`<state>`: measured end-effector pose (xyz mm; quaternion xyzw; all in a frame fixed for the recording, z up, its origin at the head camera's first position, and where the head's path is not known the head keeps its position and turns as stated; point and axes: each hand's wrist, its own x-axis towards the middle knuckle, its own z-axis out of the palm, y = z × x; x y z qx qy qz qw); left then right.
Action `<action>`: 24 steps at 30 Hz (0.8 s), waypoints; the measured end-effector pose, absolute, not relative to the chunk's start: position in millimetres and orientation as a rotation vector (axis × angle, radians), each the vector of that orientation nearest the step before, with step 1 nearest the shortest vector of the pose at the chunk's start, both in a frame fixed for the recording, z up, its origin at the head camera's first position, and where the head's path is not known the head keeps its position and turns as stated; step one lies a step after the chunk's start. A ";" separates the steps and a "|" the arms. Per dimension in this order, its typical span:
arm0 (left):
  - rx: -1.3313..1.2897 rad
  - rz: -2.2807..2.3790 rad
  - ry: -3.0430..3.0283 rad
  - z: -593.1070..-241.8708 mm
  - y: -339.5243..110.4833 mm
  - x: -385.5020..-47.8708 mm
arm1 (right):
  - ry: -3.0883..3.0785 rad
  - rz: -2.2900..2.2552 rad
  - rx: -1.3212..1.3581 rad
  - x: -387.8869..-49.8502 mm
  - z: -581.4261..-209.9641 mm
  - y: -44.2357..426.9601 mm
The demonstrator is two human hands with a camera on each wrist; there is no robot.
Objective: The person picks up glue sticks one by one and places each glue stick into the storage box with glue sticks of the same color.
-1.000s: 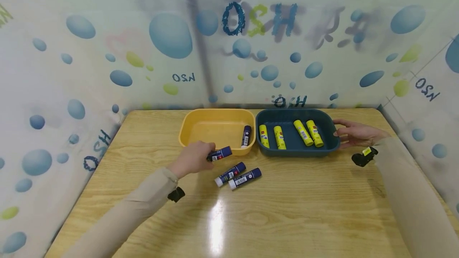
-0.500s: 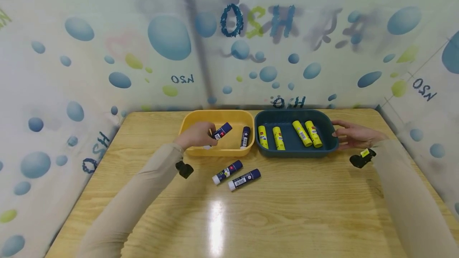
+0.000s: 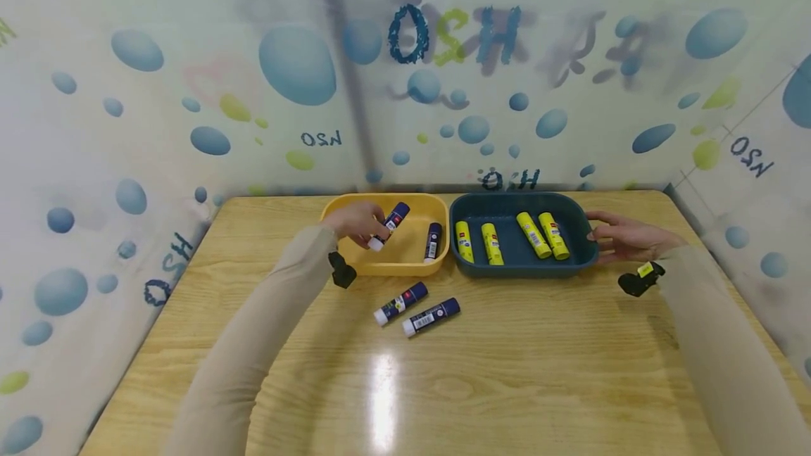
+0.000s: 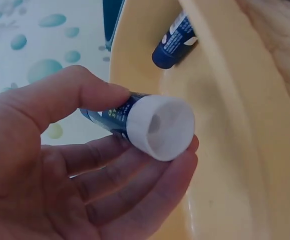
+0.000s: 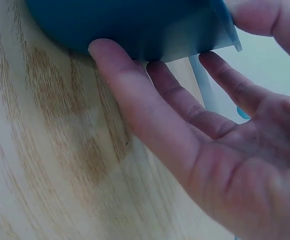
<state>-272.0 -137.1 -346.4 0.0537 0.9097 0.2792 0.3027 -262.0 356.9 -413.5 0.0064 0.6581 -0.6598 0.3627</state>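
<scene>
In the head view my left hand (image 3: 360, 222) is over the yellow tray (image 3: 405, 270), pinching a dark blue glue stick (image 3: 390, 225) between thumb and fingers. Its white end points toward the left wrist camera. Another blue glue stick (image 3: 433, 242) lies in this tray's right end. Two more, a glue stick (image 3: 401, 303) and a glue stick (image 3: 431, 317), lie on the table in front. At the right end of the dark blue tray (image 3: 526, 271), my right hand (image 3: 630, 239) touches the outer wall with extended fingers (image 5: 112, 60), its thumb at the rim.
Inside the dark blue tray lie several yellow glue sticks (image 3: 534, 236). Both trays stand side by side on the wooden table (image 3: 507, 378), close to the patterned wall covering (image 3: 253, 90) at the back.
My left hand has carried the blue glue stick from above the front of the table up over the yellow tray and a little farther in. The right hand stays at the dark blue tray.
</scene>
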 end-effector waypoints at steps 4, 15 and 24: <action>0.060 0.796 2.353 -348.1 -131.6 -281.4 | 1.688 -1.691 0.014 -263.4 -414.2 356.3; -0.068 0.773 2.288 -352.6 -113.9 -293.4 | 1.707 -1.670 0.038 -263.5 -415.8 357.3; 0.039 0.473 2.278 -411.0 -114.4 -350.6 | 1.698 -1.659 0.027 -263.7 -411.5 356.4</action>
